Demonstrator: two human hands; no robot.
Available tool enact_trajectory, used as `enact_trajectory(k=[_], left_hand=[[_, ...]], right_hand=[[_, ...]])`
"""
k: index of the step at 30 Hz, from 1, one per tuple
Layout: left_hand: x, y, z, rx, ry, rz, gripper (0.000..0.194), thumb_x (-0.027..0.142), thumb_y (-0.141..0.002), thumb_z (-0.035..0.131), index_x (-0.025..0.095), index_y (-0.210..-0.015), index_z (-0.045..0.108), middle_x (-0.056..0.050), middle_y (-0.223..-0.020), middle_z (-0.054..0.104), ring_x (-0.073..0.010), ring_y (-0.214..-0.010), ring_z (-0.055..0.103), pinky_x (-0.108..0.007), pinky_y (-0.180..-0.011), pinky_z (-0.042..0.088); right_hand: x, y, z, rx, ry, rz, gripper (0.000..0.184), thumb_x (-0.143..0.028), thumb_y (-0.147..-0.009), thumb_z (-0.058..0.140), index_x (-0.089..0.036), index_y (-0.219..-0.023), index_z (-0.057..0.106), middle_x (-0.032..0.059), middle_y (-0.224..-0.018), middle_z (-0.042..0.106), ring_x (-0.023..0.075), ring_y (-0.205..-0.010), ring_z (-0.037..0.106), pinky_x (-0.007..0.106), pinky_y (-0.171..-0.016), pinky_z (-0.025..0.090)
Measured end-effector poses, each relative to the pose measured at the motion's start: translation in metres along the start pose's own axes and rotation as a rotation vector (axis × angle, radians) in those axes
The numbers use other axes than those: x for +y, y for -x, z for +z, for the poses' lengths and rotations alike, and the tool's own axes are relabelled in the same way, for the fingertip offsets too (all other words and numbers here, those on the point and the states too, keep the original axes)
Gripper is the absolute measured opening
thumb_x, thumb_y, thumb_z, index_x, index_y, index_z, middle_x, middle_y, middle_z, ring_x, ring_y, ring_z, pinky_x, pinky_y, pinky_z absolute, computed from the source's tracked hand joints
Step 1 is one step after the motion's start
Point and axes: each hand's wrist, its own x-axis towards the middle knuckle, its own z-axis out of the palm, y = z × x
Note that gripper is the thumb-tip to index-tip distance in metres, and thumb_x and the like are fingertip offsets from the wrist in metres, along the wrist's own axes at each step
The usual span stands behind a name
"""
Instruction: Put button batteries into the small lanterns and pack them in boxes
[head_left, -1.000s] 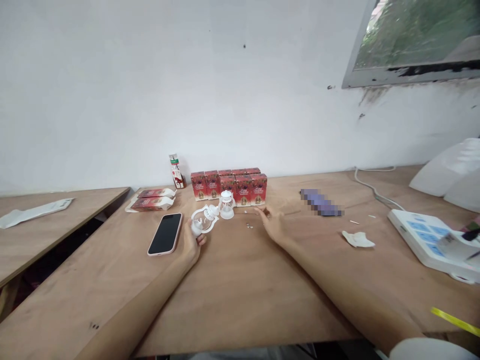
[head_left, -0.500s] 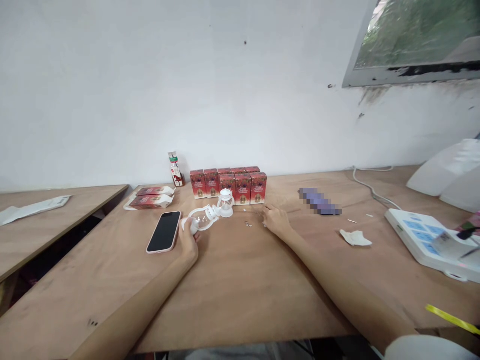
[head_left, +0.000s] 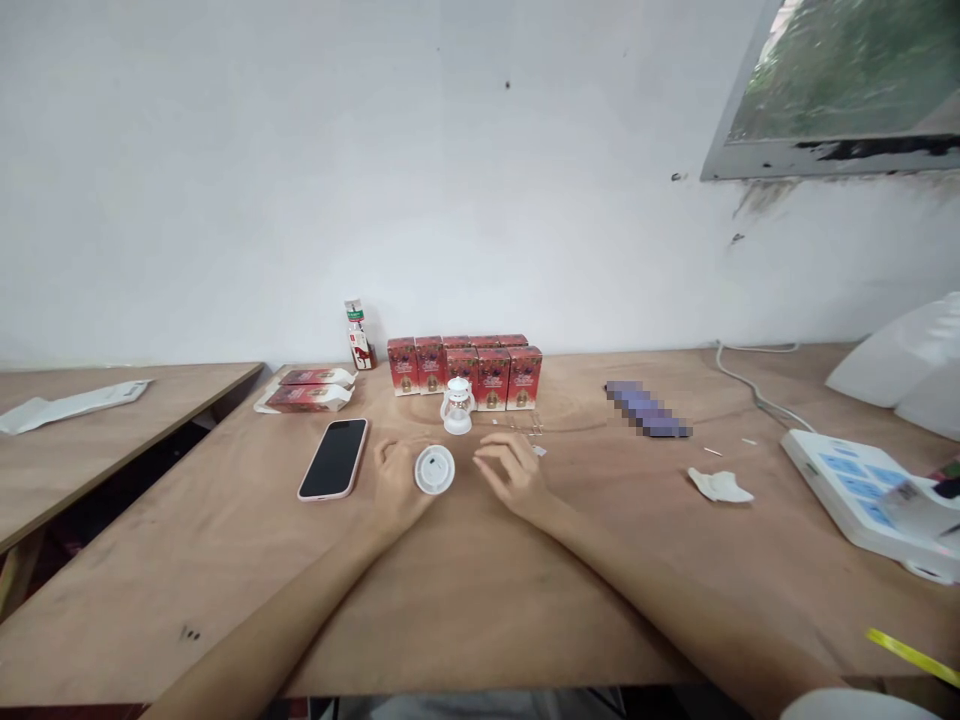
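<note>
My left hand [head_left: 397, 482] is closed round a small white lantern [head_left: 435, 470], tipped so that its round base faces me. A small dark slot shows in that base. Just to the right, my right hand [head_left: 516, 480] is held with thumb and fingertips close together in a pinch. Whatever it may hold is too small to make out. A second white lantern [head_left: 457, 406] with a clear middle stands upright beyond both hands, in front of the red boxes [head_left: 492, 378]. Tiny pale pieces [head_left: 538, 451] lie on the table beyond my right hand.
A phone [head_left: 334, 460] lies left of my left hand. Behind it are two red packages [head_left: 307, 398] and a small bottle [head_left: 360, 340]. Rightward lie a blurred purple item [head_left: 646, 410], a scrap of paper [head_left: 720, 486] and a white power strip [head_left: 862, 490] with a cable.
The lantern in my left hand has been turned from lying sideways to base towards me. My right hand has come left and nearer, from the tiny pieces to beside the lantern.
</note>
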Motion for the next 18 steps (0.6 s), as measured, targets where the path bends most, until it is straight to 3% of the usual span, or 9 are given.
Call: enact_trajectory(k=[6,14,18], left_hand=[[0.006,-0.001,-0.001,-0.121,-0.101,0.211,0.010,0.025,-0.086,0.047,0.018,-0.092,0.052,-0.003,-0.082,0.070,-0.0162,-0.070,0.065,-0.036,-0.082,0.039],[0.003,-0.008,-0.001,-0.216,-0.238,0.312,0.009,0.020,-0.087,0.043,0.018,-0.083,0.050,-0.002,-0.070,0.065,-0.0164,-0.064,0.060,-0.032,-0.074,0.036],[-0.007,-0.007,0.000,-0.227,-0.282,0.260,0.006,0.021,-0.082,0.046,0.018,-0.078,0.048,-0.003,-0.067,0.062,-0.0175,-0.062,0.058,-0.032,-0.072,0.036]], right_hand=[[-0.029,0.003,0.008,-0.065,-0.184,0.108,0.011,-0.027,-0.089,0.054,-0.021,-0.083,0.062,0.0035,-0.079,0.063,0.0151,-0.073,0.060,0.031,-0.069,0.045],[-0.024,0.004,0.011,-0.220,-0.275,0.181,0.017,-0.028,-0.092,0.046,-0.020,-0.080,0.056,0.0041,-0.080,0.060,0.0159,-0.076,0.058,0.030,-0.071,0.046],[-0.008,0.006,0.013,-0.220,-0.211,0.262,0.018,-0.027,-0.093,0.042,-0.020,-0.080,0.053,0.0040,-0.078,0.060,0.0156,-0.073,0.057,0.029,-0.069,0.045]])
